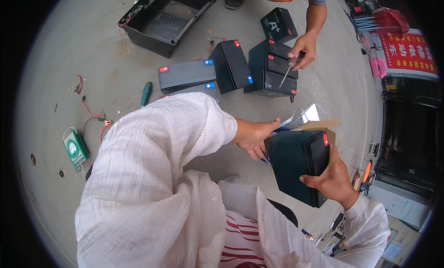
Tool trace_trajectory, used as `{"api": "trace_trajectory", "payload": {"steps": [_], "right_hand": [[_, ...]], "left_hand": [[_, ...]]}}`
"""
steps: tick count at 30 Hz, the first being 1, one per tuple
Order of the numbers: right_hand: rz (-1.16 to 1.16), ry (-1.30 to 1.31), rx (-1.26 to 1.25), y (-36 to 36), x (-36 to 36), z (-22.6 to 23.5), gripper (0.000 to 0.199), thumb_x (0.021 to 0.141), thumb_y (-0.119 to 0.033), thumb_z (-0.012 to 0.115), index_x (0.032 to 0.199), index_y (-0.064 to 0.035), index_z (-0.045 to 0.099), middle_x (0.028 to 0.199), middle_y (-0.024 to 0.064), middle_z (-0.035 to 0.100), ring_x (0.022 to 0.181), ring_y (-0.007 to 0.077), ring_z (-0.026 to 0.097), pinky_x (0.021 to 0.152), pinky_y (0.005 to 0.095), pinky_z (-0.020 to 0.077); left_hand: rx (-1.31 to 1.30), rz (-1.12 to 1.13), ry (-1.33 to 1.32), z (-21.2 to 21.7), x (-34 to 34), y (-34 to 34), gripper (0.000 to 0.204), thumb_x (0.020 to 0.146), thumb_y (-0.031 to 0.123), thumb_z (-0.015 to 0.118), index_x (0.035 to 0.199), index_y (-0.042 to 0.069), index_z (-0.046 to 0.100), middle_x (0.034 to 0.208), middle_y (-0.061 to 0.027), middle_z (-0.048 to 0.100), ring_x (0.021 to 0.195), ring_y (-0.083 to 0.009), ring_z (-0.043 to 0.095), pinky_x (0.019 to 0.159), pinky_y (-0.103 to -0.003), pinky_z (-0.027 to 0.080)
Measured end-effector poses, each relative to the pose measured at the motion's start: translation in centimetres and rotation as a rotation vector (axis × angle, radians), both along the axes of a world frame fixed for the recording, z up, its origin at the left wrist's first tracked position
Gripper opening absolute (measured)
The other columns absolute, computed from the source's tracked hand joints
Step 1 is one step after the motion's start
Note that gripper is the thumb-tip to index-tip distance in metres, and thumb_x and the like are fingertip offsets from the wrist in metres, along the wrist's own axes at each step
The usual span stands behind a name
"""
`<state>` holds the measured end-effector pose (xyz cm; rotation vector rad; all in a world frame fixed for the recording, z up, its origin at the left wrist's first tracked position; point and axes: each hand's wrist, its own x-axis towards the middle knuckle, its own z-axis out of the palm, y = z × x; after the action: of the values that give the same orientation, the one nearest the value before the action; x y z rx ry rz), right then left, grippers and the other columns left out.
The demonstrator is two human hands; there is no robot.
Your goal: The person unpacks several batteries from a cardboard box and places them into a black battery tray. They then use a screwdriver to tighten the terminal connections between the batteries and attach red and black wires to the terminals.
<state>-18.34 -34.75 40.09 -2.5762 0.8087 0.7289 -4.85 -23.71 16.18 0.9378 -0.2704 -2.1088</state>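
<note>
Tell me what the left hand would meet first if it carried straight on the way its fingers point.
The left hand points right, already against the dark rectangular battery block that the right hand grips. It would likely press into that first, though depth is unclear.

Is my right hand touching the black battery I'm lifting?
Touching. The head view shows the right hand gripping the black battery: thumb across its lower face, fingers wrapped over its right end, with no gap between them.
</note>
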Motion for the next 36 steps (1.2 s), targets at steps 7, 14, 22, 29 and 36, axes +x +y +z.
{"api": "trace_trajectory", "payload": {"steps": [7,14,22,29,36], "right_hand": [[0.369,-0.121,0.199,6.8,6.8,-5.4,0.097,0.068,-0.032,0.093,0.132,0.0062,0.031,0.103,0.0319,0.065,0.086,0.0437,0.072,0.076,0.0443,0.0592],[0.465,-0.274,0.293,15.5,13.1,-10.7,0.100,0.068,-0.029,0.092,0.138,0.0040,0.029,0.107,0.0314,0.064,0.089,0.0455,0.071,0.078,0.0466,0.0583],[0.481,-0.231,0.388,24.4,22.4,-11.8,0.104,0.066,-0.029,0.092,0.141,0.0048,0.028,0.111,0.0300,0.062,0.093,0.0446,0.071,0.083,0.0452,0.0578],[0.812,-0.351,0.269,31.4,32.7,-17.7,0.082,0.067,-0.028,0.089,0.125,0.0021,0.041,0.104,0.0265,0.062,0.088,0.0432,0.071,0.077,0.0462,0.0586],[0.950,-0.309,0.111,33.1,40.0,-26.5,0.077,0.064,-0.028,0.089,0.119,0.0015,0.043,0.106,0.0254,0.063,0.090,0.0429,0.071,0.075,0.0468,0.0580]], "left_hand": [[0.168,0.325,-0.245,0.6,5.6,17.1,0.102,0.098,0.078,0.021,0.154,-0.005,0.035,0.144,-0.0356,0.051,0.132,-0.0381,0.058,0.113,-0.042,0.046],[0.087,0.857,-0.249,-2.7,9.8,30.6,0.090,0.101,0.072,0.030,0.141,-0.004,0.054,0.124,-0.0238,0.068,0.111,-0.0290,0.068,0.102,-0.040,0.052],[0.150,1.270,-0.402,-5.2,13.8,40.3,0.093,0.099,0.073,0.027,0.123,-0.008,0.066,0.099,-0.0184,0.077,0.085,-0.0233,0.074,0.085,-0.034,0.057],[0.248,1.672,-0.381,-10.7,20.0,45.2,0.080,0.101,0.064,0.042,0.128,-0.009,0.062,0.111,-0.0165,0.074,0.096,-0.0217,0.072,0.089,-0.032,0.054],[0.340,1.762,-0.411,-17.8,24.8,41.3,0.060,0.102,0.045,0.058,0.140,-0.002,0.057,0.129,-0.0179,0.065,0.126,-0.0278,0.059,0.110,-0.037,0.041]]}}
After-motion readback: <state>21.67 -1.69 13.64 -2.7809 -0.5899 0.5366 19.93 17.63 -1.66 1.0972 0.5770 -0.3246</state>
